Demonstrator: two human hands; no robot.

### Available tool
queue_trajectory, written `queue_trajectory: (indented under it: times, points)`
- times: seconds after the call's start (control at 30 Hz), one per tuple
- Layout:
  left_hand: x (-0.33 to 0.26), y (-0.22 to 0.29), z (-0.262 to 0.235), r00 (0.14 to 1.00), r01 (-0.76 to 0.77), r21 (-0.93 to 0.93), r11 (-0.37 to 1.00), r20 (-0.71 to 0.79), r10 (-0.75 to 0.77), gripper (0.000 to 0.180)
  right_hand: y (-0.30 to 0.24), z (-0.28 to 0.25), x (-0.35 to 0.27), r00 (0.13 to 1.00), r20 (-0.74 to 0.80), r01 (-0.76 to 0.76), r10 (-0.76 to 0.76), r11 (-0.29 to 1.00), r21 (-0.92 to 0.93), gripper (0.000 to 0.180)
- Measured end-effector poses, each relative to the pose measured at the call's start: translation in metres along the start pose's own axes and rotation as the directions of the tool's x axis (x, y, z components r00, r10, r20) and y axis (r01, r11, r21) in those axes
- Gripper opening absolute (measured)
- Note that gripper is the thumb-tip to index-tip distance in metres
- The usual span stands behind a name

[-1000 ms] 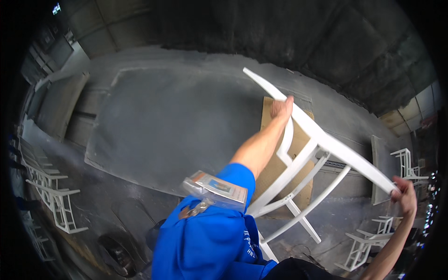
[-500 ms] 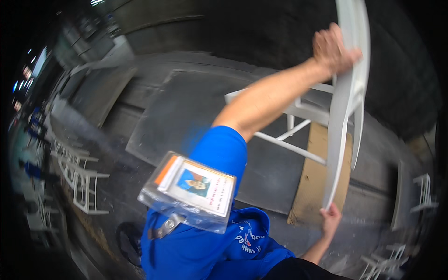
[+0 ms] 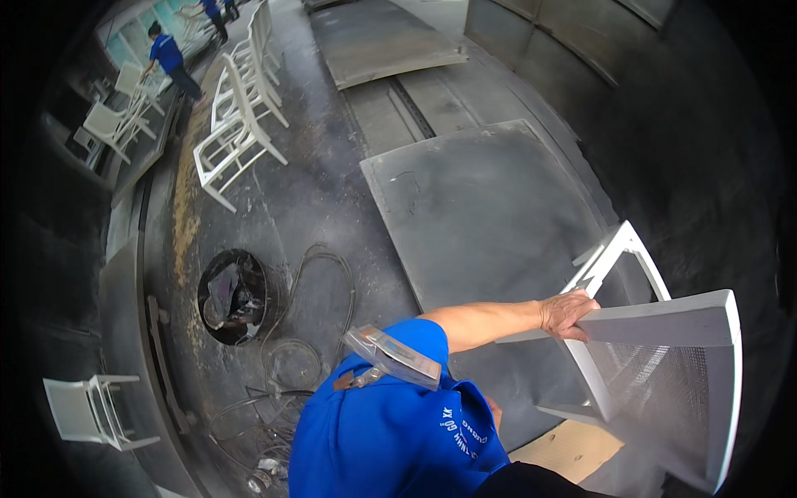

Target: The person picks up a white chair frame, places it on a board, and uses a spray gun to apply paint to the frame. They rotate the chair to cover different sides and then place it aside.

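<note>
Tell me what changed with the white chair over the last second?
The white chair swung from raised overhead down to the person's right side, and the view turned with it. One hand kept its grip on the frame throughout; the other hand, earlier on a leg, is now hidden.

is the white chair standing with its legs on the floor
No, the white mesh-seat chair is lifted and tipped on its side, the left hand gripping its frame above the grey floor panel.

My left hand (image 3: 567, 314) grips the frame of a white chair (image 3: 664, 365) with a mesh seat, tilted above a grey metal sheet (image 3: 481, 207) on the floor. I cannot see my right hand. More white chairs (image 3: 241, 124) stand upper left.
</note>
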State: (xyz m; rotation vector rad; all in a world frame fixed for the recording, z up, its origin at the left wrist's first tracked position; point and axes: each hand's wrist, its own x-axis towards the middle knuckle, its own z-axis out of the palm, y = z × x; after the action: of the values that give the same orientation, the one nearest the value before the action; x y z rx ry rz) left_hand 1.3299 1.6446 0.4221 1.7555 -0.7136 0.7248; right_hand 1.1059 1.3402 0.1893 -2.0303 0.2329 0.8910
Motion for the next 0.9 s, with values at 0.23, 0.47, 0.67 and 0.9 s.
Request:
queue_trajectory:
  times: [0.23,0.47,0.67,0.9]
  points:
    - [-0.009,-0.026,0.004,0.958,0.179,0.047,0.983,-0.236,-0.163,0.071,0.063,-0.058,-0.073,0.924,-0.251,-0.311,0.289,0.949,-0.050,0.044]
    - [-0.253,-0.001,0.069,0.113,0.922,0.343,0.181,0.208,-0.971,0.077,0.075,-0.013,-0.178,0.767,-0.474,-0.249,0.433,0.881,0.403,0.040]
    - [-0.349,0.046,0.116,-0.413,0.535,0.733,0.421,0.662,-0.626,0.049,0.153,0.045,-0.251,0.715,-0.452,-0.274,0.533,0.809,0.520,0.056]
    - [-0.288,0.039,0.204,-0.082,0.576,0.660,0.483,0.634,-0.769,0.038,0.237,0.199,-0.395,0.347,-0.308,-0.035,0.886,0.341,0.940,0.054]
